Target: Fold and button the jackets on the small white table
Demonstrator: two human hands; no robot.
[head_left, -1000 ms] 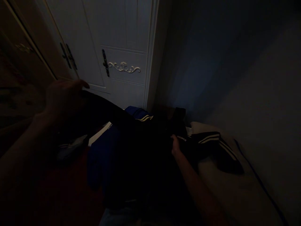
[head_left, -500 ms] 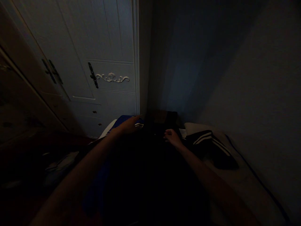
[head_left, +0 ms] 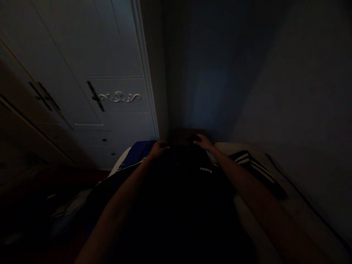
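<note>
I can't tell whether the part-bent fingers of my left hand and right hand grip the dark jacket at its far end; a loose pinch could slip.

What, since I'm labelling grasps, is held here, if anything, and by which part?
Cannot be told: the left hand and right hand are near the collar end of the black striped jacket, but darkness hides whether either grips it.

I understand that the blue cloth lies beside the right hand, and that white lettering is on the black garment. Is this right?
Not quite: the head view shows the blue cloth beside the left hand, not the right hand. White lettering is on the black garment.
</note>
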